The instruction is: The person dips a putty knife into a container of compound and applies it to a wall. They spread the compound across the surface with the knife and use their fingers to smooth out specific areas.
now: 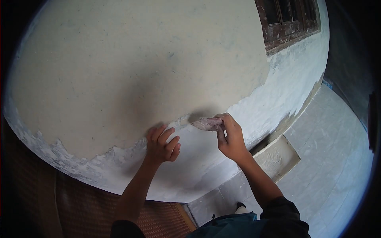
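Observation:
In front of me is a wall (190, 71), with a smooth beige coat above and a rough, pale whitish-blue band below, meeting in a ragged edge. My left hand (162, 144) rests against the wall at that edge, fingers apart and somewhat bent, holding nothing. To its right, my right hand (231, 135) pinches a flat, dusty pinkish-grey piece (207, 124) between thumb and fingers. The piece looks folded and is smeared with white; its exact kind I cannot make out. Its tip points left, at or very near the ragged edge.
A shallow tray (278, 158) with whitish paste or residue sits on the grey tiled floor (317, 139) at the right. A brown wooden window frame (287, 33) is set in the wall at upper right. Brown woven matting (158, 218) lies at lower left.

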`<state>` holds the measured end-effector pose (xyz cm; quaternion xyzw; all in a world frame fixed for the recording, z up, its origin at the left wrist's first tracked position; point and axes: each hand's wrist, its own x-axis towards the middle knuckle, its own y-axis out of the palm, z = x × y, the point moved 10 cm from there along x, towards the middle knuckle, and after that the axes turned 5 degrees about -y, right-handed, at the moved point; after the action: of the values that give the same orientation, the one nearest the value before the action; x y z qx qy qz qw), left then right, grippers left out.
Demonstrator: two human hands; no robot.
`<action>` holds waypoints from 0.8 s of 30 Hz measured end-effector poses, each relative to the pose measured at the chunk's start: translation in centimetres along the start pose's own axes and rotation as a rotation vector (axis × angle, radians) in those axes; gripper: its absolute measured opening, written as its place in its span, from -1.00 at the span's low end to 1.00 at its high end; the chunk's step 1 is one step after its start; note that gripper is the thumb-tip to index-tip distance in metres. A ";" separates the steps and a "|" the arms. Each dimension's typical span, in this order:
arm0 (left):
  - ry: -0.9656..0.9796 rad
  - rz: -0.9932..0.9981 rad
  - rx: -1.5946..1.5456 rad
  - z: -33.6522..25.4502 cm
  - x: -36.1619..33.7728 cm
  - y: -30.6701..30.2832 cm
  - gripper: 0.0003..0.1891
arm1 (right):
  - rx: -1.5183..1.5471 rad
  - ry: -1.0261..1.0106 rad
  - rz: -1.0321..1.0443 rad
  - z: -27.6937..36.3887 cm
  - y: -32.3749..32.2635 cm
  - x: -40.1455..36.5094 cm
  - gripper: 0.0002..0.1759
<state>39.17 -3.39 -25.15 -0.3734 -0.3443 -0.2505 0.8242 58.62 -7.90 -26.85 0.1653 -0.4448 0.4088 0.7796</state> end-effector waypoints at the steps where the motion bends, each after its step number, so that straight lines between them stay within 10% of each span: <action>1: 0.022 0.018 0.036 -0.3 -0.1 0.3 -0.74 | 0.003 -0.003 0.013 -0.2 0.2 0.6 -0.71; 21: 0.078 0.060 0.084 -1.1 -1.5 0.7 -0.77 | -0.112 -0.090 0.066 -0.3 3.0 3.5 -0.69; 24: 0.063 0.027 0.093 -0.9 -1.4 0.5 -0.79 | 0.129 0.124 -0.252 -2.0 -0.2 3.6 -0.68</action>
<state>39.01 -3.59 -26.88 -0.3311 -0.3244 -0.2346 0.8545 60.91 -5.01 -24.92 0.2441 -0.3443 0.3449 0.8384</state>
